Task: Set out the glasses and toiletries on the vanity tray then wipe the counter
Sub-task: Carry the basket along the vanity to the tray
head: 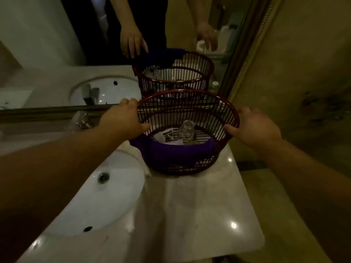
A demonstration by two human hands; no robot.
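Clear drinking glass [186,130] stands inside the round dark-red slatted basket [224,111], roughly mid-basket, w/ white-and-dark printed toiletry packets [167,135] just left of it on the basket floor. Exact count of packets can't be told, too dim. Purple cloth [171,152] is draped over the basket's near rim, hanging down the outer wall on the near side.

Basket sits on the pale marble table [199,215], at the far end, close to the mirror [57,44]. Left hand [123,118] grips the basket's left rim: fingers curled over the top edge, thumb pressed on the slats. Right hand [254,128] is at the right rim, thumb touching the slats, fingers loosely bent on the outside; whether it's really clamped or just resting, can't tell. Both forearms bare, coming in from near left and near right.

White oval sink [98,198] is set into the table left of the basket, w/ drain and overflow hole visible. Chrome faucet [81,120] at far left near the mirror's frame, blurry. Mirror shows basket, cloth, sink and both hands doubled. Right of the table is a beige tiled wall [303,73] w/ dark stains. Bright light spots reflect off the table's near right part.
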